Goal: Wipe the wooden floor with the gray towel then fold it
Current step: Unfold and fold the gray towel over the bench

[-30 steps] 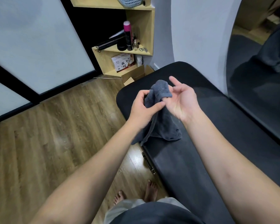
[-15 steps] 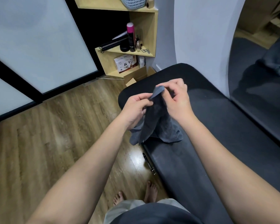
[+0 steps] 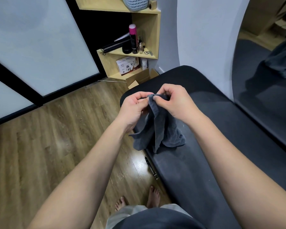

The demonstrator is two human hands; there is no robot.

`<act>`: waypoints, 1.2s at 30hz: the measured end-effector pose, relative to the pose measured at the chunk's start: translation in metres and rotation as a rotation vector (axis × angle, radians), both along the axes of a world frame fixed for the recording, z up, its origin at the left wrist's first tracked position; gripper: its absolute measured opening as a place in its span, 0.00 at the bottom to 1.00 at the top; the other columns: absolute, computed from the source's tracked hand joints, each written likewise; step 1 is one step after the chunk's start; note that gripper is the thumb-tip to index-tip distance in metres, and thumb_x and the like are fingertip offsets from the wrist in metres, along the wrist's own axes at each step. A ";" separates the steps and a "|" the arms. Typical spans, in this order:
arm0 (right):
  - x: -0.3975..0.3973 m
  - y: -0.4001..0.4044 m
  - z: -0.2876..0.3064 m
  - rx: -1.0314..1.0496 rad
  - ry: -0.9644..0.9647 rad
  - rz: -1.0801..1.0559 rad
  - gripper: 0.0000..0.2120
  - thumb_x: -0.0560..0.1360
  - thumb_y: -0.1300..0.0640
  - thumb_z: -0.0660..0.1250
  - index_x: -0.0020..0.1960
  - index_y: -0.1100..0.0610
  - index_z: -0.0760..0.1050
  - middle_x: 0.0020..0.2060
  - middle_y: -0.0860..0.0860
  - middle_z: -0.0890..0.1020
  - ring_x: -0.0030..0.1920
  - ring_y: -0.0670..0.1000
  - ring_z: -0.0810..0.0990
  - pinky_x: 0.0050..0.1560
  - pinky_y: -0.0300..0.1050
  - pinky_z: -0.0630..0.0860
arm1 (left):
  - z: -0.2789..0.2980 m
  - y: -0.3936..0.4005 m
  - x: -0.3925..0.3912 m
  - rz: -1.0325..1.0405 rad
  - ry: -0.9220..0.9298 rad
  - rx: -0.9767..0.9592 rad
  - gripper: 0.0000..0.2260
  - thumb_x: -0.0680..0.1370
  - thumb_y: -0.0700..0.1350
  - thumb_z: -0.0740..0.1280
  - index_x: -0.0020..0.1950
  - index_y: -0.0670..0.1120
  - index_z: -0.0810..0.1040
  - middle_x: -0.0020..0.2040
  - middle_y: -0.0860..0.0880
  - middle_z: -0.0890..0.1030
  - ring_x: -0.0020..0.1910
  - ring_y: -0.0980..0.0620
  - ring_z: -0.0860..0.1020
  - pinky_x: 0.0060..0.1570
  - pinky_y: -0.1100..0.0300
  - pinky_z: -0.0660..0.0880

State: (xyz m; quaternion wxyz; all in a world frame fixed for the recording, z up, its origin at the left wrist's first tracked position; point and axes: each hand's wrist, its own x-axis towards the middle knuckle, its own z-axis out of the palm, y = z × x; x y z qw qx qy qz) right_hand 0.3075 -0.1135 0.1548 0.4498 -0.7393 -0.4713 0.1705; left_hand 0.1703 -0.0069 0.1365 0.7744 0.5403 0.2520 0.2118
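Both my hands now hold the towel [image 3: 157, 124] up over the near end of the bench [image 3: 221, 123], by its top edge. A second ago my right hand [image 3: 173, 103] was spread wide with the cloth bunched against the palm; now its fingers [image 3: 162, 93] are curled and pinching the top hem. My left hand [image 3: 134, 106] has shifted too, from gripping the bunched cloth lower down to pinching the same hem just beside the right, thumb and forefinger pressed on the edge. The two pinches almost touch.

The towel has gone from a wad to a long hanging drape: it falls in loose folds from my fingers, its lower end resting crumpled on the bench, one corner hanging off the bench edge above the floor [image 3: 48, 146].

I take this to mean I am finding the edge and corners, the start of the fold. The floor shows a glossy patch near my feet, but I cannot tell from that whether the wiping is complete. Next the pinches should slide apart along the hem to spread it flat
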 end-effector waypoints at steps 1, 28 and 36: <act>-0.002 0.002 -0.001 -0.001 -0.027 -0.037 0.09 0.73 0.51 0.71 0.37 0.50 0.74 0.32 0.45 0.79 0.33 0.44 0.74 0.36 0.44 0.72 | 0.000 -0.001 0.000 0.010 -0.022 -0.012 0.05 0.81 0.36 0.65 0.54 0.40 0.80 0.44 0.45 0.86 0.42 0.52 0.84 0.42 0.62 0.79; 0.109 -0.036 0.036 -0.596 -0.782 -0.243 0.13 0.76 0.40 0.61 0.48 0.50 0.70 0.54 0.56 0.80 0.58 0.60 0.73 0.62 0.61 0.62 | 0.125 0.118 -0.022 0.320 0.136 0.678 0.08 0.76 0.35 0.71 0.49 0.48 0.81 0.30 0.58 0.82 0.35 0.60 0.78 0.50 0.58 0.76; 0.116 -0.022 0.095 -0.474 -0.878 -0.596 0.17 0.74 0.59 0.59 0.62 0.62 0.69 0.56 0.62 0.75 0.59 0.66 0.70 0.64 0.70 0.59 | 0.138 0.123 -0.019 0.356 0.205 0.823 0.11 0.76 0.37 0.71 0.50 0.53 0.79 0.38 0.55 0.84 0.40 0.59 0.81 0.48 0.64 0.77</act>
